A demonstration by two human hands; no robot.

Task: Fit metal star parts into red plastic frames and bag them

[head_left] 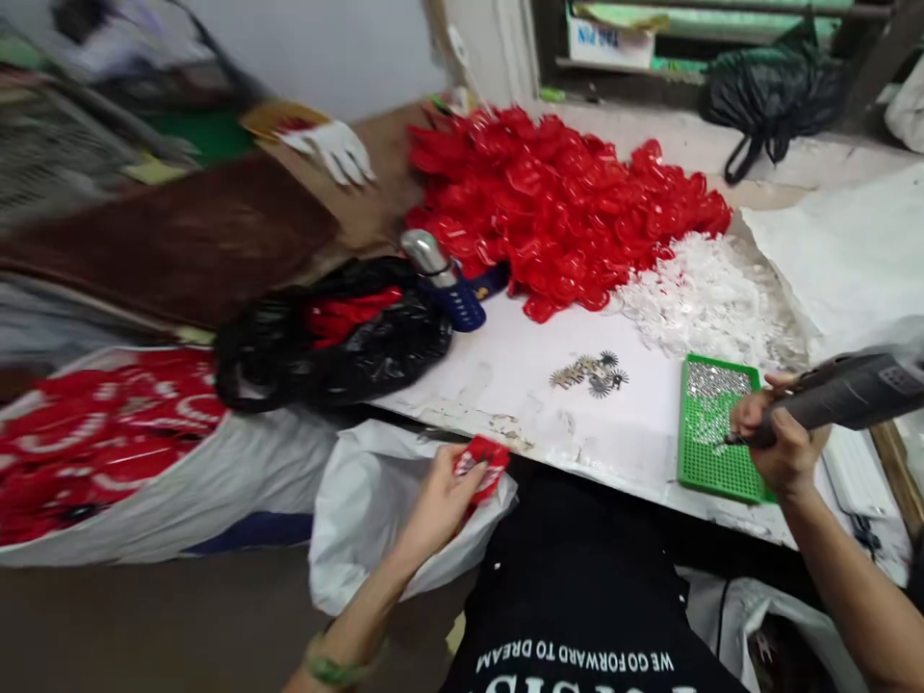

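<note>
My left hand (444,496) is closed on a small red plastic part (482,464) with white on it, held over the mouth of a white sack (361,500) at the table's front edge. In my right hand (783,448) is a dark electric screwdriver (859,390), its tip pointing left over a green perforated tray (711,472). Small silver screws (714,380) fill the far part of that tray. White plastic pieces (700,298) lie in a heap behind it. Several small spiky metal wheels (592,373) rest on the table between my hands.
A large heap of red plastic parts (563,202) covers the table's back. Left of it are a metal-capped bottle (425,252), a black plastic bag (339,356) and a white glove (332,149). A sack of red parts (108,423) stands far left. A black bag (772,91) hangs at the window.
</note>
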